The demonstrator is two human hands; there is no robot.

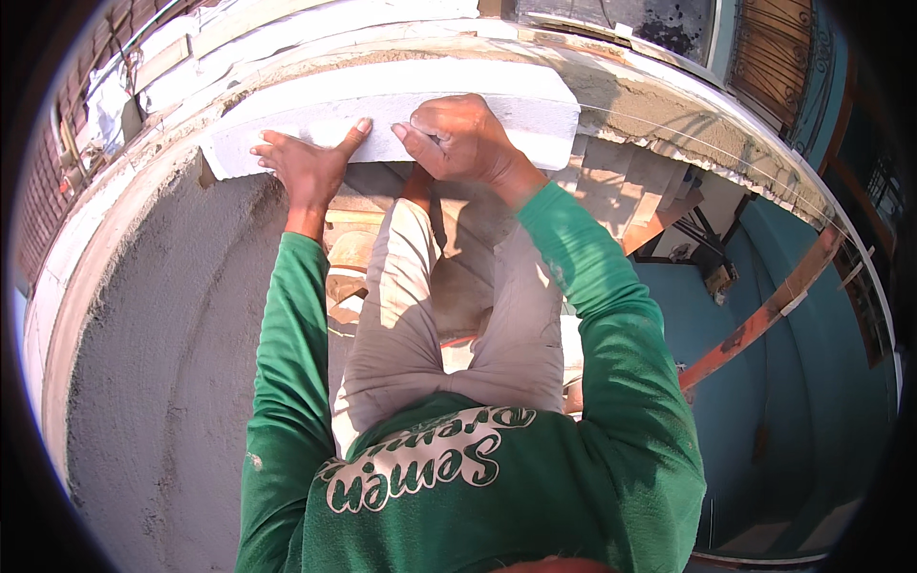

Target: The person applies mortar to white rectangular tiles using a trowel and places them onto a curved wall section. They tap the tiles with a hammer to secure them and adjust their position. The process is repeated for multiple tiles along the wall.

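Observation:
A long white lightweight concrete block [382, 91] lies along the top of the wall in front of me, its near face toward me. My left hand [310, 172] rests against the left part of that face, with thumb and fingers spread. Right of it, my right hand [461, 138] is curled into a fist at the block's near face, the thumb side turned left. I see nothing inside the fist, though part of its palm side is hidden. Grey mortar [659, 119] covers the wall top beyond the block's right end.
A thin string [669, 124] runs along the wall top at the right. A rough plastered wall [181, 353] stands at my left. Below my right arm there is a drop beside a teal wall [793, 334], crossed by a reddish beam [764, 315]. Wooden planks [353, 239] lie near my legs.

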